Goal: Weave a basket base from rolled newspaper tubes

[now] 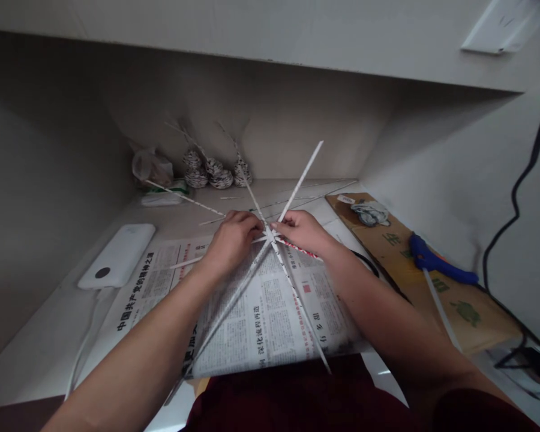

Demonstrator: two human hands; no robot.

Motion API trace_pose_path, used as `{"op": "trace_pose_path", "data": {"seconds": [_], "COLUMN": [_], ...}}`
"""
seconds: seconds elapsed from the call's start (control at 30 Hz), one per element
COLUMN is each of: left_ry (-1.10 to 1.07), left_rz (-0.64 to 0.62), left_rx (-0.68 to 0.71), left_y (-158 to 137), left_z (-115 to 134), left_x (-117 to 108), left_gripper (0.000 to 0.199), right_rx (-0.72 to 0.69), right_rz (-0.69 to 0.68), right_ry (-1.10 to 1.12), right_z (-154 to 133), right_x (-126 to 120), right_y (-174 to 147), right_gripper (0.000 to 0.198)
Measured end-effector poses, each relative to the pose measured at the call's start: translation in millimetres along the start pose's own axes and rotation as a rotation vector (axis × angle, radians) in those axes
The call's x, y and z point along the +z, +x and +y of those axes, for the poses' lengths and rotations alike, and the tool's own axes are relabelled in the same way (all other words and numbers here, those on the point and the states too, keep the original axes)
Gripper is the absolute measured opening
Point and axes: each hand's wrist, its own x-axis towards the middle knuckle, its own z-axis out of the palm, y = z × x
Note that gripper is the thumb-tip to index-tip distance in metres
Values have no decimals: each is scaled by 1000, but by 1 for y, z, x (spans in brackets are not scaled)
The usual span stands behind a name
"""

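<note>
Both hands are engaged on one workpiece: a set of thin paper sticks (270,236) crossed at a common centre, radiating star-fashion above a sheet of newspaper (234,327) on the worktop (33,366). The left hand (245,228), fingers bent, grips the sticks just left of the crossing. The right hand (294,225) pinches them between thumb and finger just right of it; one white stick rises obliquely beside that hand, and a red-marked one (the only one so coloured) passes beneath it. Left of the newspaper lies a white device (117,255) with a cable attached. Against the rear wall stand three woven gourd shapes (220,175), beside a plastic bag (152,166). At right, a blue glue gun (438,264) rests on cardboard (400,258), near a crumpled wrapper (371,213).
</note>
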Motion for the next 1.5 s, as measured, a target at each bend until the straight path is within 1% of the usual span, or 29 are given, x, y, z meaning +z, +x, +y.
{"op": "trace_pose_path", "data": {"seconds": [0.1, 0.17, 0.2, 0.23, 0.27, 0.3, 0.37, 0.43, 0.53, 0.6, 0.63, 0.73, 0.83, 0.9, 0.97, 1.07, 1.13, 1.2, 1.3, 1.37, 1.43, 1.5], "left_ry": [54, 104, 128, 142, 140, 115, -23, -285, -741, -922, -960, -970, -964, -964, -962, -924, -865, -827, -809, -812, -834, -867], "left_rz": [162, 274, 309, 318, 297, 250, 110, -13, -99, -101, -71, 20, -30, -65, -92, -148, -144, -74, 93, 151, 133, 62], "left_rx": [-37, -94, -135, -184, -237, -293, -389, -455, -521, -559, -576, -597, -576, -540, -503, -493, -491, -485, -484, -478, -477, -473], "left_y": [-1, -1, -1, 0, 0, 1, 3, 3, 3, 3, 3, 3, 3, 3, 3, 2, 2, 3, 6, 7, 7, 6], "left_z": [-1, -1, -2, -3, -4, -5, -9, -12, -13, -12, -12, -11, -11, -11, -11, -10, -9, -8, -8, -9, -9, -9], "left_x": [-4, -10, -14, -18, -21, -23, -26, -24, -15, -8, -5, 2, 6, 6, 7, 8, 7, 4, -1, -3, -4, -2], "left_gripper": [17, 21, 22, 24, 28, 35, 47, 51, 46, 39, 36, 28, 27, 28, 31, 34, 28, 24, 25, 26, 26, 27], "right_rx": [-41, -70, -89, -106, -121, -134, -168, -234, -377, -447, -467, -495, -466, -428, -395, -337, -289, -247, -180, -96, -6, 67], "right_rz": [43, 83, 102, 120, 139, 160, 193, 204, 218, 242, 262, 331, 410, 438, 423, 381, 366, 349, 280, 209, 111, -9], "right_ry": [3, -1, -11, -28, -50, -78, -140, -219, -406, -536, -583, -643, -642, -618, -581, -540, -518, -473, -388, -300, -105, 170], "right_z": [-9, -17, -21, -25, -30, -36, -46, -54, -56, -51, -47, -33, -22, -19, -18, -18, -18, -16, -9, -5, -1, 0], "right_x": [-1, 0, 1, 1, 1, 1, -1, -4, -6, -5, -4, 0, 0, -2, -5, -10, -12, -14, -15, -13, -11, -9], "right_y": [7, 9, 8, 6, 3, 0, -6, -10, -12, -10, -10, -9, -12, -15, -16, -15, -14, -13, -11, -8, -6, -5], "right_gripper": [28, 29, 29, 28, 27, 26, 24, 24, 23, 25, 26, 28, 24, 25, 28, 32, 32, 32, 31, 35, 44, 49]}}
